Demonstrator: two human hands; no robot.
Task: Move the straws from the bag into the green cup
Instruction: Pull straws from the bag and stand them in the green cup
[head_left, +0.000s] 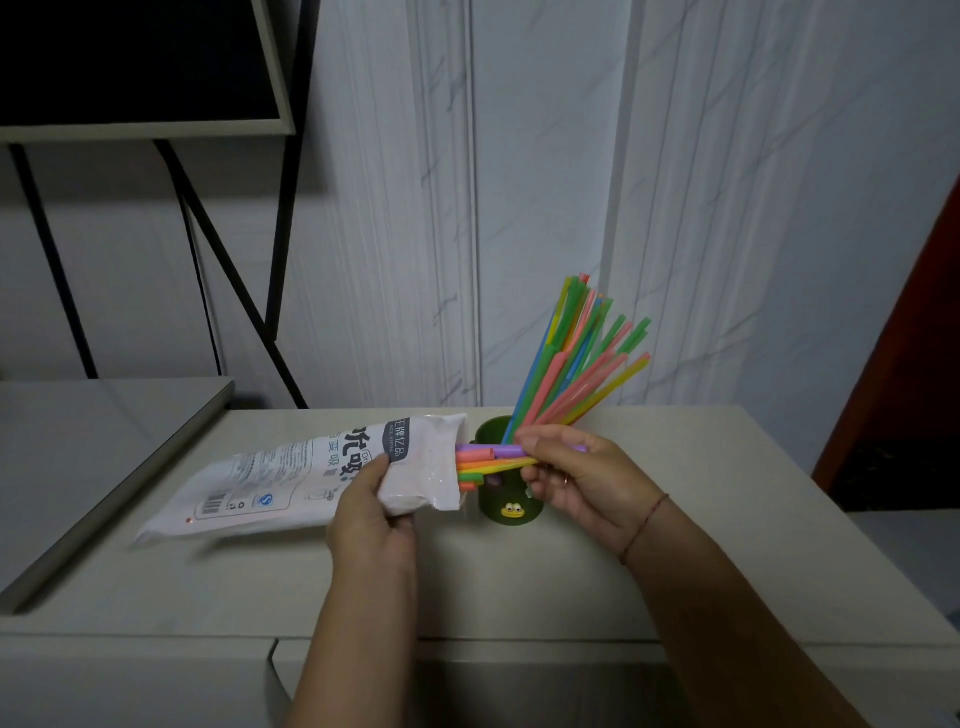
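Observation:
A white plastic bag (291, 478) with printed text lies sideways above the table, its open mouth pointing right. My left hand (371, 514) grips the bag near that mouth. Several coloured straws (485, 462) stick out of the mouth, and my right hand (576, 478) pinches their ends in front of the green cup (511, 512). The cup stands on the table and bears a small yellow frog face. Several more straws (576, 358) stand in the cup, fanned out and leaning right. My right hand hides part of the cup's rim.
The pale table (519, 582) runs to a front edge near me. A grey board (104, 467) lies at the left. A black metal stand (234, 270) rises behind it, against a white marbled wall. A dark red edge (904, 364) stands at the right.

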